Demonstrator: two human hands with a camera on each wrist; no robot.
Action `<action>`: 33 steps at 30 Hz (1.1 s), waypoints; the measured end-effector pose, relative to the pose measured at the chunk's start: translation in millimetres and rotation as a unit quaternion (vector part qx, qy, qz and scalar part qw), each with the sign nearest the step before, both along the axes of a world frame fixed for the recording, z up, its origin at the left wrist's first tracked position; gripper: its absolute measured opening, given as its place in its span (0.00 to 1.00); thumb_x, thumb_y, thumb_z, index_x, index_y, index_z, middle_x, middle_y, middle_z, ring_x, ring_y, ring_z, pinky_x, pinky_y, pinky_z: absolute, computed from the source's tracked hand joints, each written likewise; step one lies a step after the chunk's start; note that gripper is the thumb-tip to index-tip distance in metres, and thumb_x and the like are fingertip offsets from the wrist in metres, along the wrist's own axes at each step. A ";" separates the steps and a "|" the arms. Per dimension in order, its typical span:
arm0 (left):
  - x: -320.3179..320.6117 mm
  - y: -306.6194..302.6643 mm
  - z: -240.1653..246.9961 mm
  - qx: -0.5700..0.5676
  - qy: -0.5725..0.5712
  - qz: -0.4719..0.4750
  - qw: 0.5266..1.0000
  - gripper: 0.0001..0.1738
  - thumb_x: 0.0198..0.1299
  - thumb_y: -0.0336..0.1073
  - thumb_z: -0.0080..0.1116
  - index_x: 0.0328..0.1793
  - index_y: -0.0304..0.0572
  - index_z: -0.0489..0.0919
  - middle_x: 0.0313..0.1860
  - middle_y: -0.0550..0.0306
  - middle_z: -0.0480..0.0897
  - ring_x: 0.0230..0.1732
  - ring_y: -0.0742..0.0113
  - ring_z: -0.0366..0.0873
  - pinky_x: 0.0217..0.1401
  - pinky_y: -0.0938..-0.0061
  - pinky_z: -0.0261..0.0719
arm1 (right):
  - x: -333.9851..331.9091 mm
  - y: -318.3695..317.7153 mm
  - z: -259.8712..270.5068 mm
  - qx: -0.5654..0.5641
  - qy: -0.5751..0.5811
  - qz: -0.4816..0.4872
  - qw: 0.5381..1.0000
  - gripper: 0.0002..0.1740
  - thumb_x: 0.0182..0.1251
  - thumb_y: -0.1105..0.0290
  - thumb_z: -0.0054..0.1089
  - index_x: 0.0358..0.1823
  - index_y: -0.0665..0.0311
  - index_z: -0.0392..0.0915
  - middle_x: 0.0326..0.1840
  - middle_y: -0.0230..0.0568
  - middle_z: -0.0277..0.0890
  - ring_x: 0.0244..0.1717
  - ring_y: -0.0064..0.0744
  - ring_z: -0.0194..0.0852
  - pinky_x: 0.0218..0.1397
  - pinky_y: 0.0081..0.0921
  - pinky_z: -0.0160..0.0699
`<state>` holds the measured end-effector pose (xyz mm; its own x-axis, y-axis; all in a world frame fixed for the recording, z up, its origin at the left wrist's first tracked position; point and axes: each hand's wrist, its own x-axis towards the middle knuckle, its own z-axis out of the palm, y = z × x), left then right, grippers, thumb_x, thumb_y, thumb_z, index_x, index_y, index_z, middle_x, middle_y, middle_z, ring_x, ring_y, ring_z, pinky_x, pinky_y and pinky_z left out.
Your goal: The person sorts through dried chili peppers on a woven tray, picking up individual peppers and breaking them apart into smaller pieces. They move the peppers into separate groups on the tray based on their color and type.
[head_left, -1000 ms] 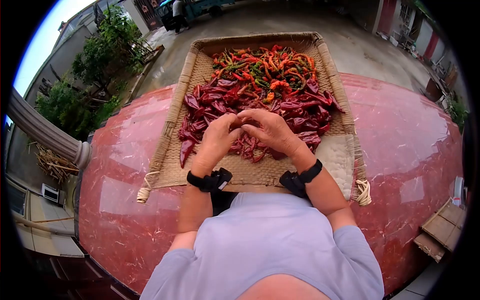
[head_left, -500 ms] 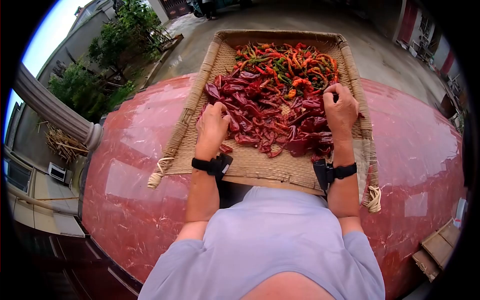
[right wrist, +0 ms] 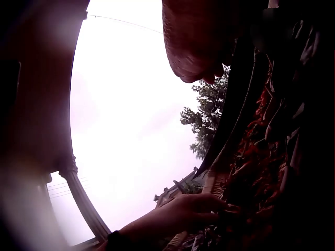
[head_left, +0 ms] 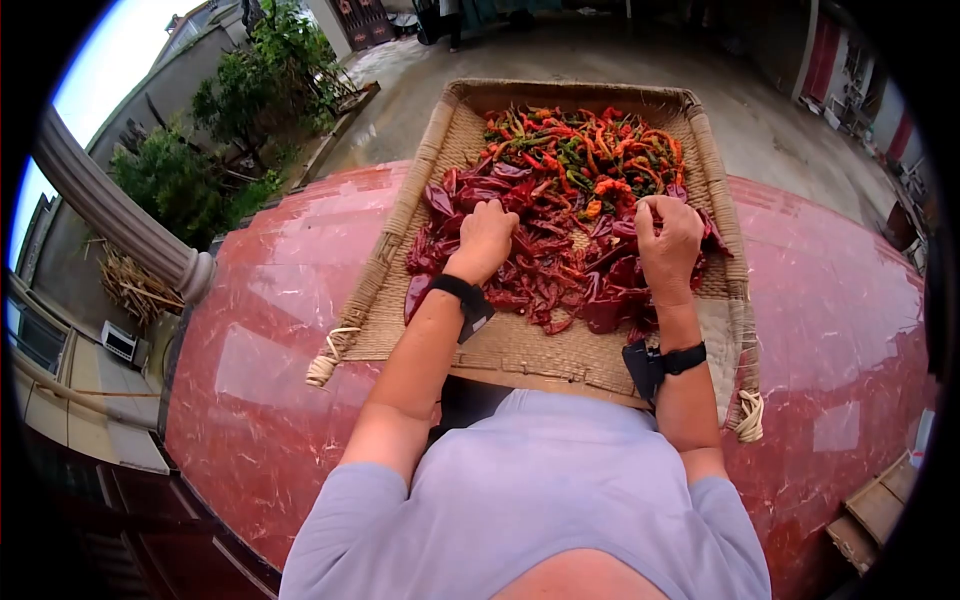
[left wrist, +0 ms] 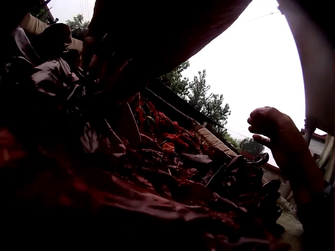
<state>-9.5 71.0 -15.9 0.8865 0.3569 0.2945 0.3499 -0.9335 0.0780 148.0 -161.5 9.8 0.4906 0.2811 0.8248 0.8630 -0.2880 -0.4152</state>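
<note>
Dark red dried peppers [head_left: 525, 275] lie in a spread across the middle of a woven tray [head_left: 395, 335]. My left hand [head_left: 487, 240] reaches down among them from the left. Its fingertips are at the peppers and hidden in the head view; the right wrist view shows the same left hand [right wrist: 178, 214] stretched toward the pile, fingertips in shadow. I cannot tell whether it grips a pepper. Raised over the right side of the pile is my right hand [head_left: 670, 240], its fingers loosely curled. No pepper shows in that right hand [left wrist: 272, 125] in the left wrist view.
Thinner orange, red and green peppers [head_left: 590, 150] fill the tray's far end. A pale cloth patch [head_left: 710, 335] covers its near right corner. Red polished floor [head_left: 290, 330] surrounds the tray. A column [head_left: 125, 210] stands left; boards [head_left: 880, 505] lie at the right.
My hands were together over the middle of the pile, then parted to either side. Since then the left hand has moved right and farther in; the right hand stays at the right side.
</note>
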 end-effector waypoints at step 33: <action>5.7 -18.2 35.7 -0.144 -0.073 -0.061 0.985 0.06 0.61 0.30 0.63 0.43 0.39 0.83 0.43 0.46 0.82 0.51 0.44 0.79 0.51 0.54 0.80 | -21.5 12.9 -10.9 0.021 0.055 0.137 0.989 0.06 0.72 0.72 0.62 0.45 0.65 0.82 0.42 0.41 0.81 0.41 0.41 0.83 0.44 0.33 0.81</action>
<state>-3.8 52.8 19.8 0.8836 0.3379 0.3242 0.2017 -0.8994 0.3877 126.5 -148.6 -1.1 0.4879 0.3819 0.7849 0.8553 -0.0294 -0.5173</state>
